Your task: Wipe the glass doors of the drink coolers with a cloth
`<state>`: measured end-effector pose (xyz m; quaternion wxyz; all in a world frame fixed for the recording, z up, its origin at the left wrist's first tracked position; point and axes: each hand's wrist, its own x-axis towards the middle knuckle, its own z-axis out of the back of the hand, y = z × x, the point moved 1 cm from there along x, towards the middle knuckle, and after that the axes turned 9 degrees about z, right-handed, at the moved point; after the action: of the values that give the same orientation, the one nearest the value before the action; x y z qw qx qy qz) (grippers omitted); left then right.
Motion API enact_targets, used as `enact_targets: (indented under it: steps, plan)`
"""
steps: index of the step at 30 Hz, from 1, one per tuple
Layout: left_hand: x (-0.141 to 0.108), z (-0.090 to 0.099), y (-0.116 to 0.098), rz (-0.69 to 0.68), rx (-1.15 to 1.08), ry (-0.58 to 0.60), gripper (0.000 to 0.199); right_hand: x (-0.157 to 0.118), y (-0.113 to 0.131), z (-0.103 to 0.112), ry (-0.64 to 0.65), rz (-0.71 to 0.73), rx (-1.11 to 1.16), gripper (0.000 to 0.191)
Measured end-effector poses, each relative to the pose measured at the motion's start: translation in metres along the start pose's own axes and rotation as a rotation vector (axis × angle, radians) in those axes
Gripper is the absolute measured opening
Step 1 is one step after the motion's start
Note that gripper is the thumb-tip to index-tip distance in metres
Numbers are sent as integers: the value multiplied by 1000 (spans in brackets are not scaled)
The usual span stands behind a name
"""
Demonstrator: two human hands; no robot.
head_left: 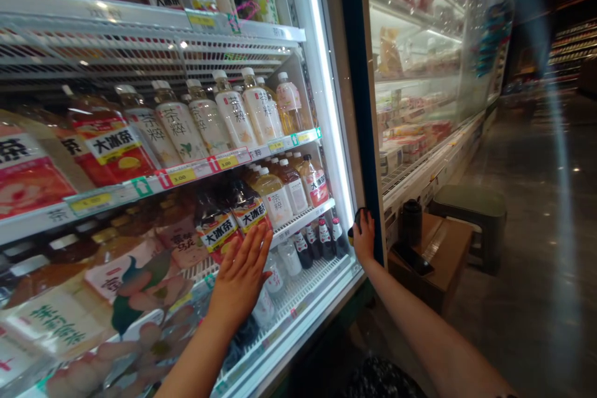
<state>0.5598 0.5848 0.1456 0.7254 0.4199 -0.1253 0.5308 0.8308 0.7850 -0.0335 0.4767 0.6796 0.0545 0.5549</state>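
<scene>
My left hand (246, 264) is open, palm forward and fingers stretched out, in front of the lower shelves of a glass-fronted drinks fridge (321, 137). It appears to lie flat on the glass, close to bottles of iced tea (249, 208). At the fridge's right edge, my right hand (364, 237) is closed on a small dark thing (358, 216) beside the dark door frame (366, 137). The fingers hide most of that thing, and its kind cannot be made out. Tea bottles with white labels (236, 109) line the middle shelf; small dark bottles (326, 241) stand at the bottom.
A cardboard box (450, 249) stands on the floor at the right, with a black cylindrical container (411, 222) and a phone (413, 260) on it. Behind it is a grey-green stool (471, 205). Another lit chiller (420, 81) runs along the aisle (527, 211).
</scene>
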Motion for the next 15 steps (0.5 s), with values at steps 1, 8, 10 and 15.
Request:
enact_targets:
  steps: [1,8,10,15]
  plan:
    - [0,-1,0,1,3,3,101,5,-1,-3,-32,-30,-10,59]
    - [-1,-3,-1,-5,-5,-2,99,5,64,-19,45,266,0,54]
    - [-1,-3,-2,0,1,-2,97,-20,67,-11,159,392,33,50]
    - [-3,-5,-5,24,30,-1,95,-18,43,3,49,240,70,44]
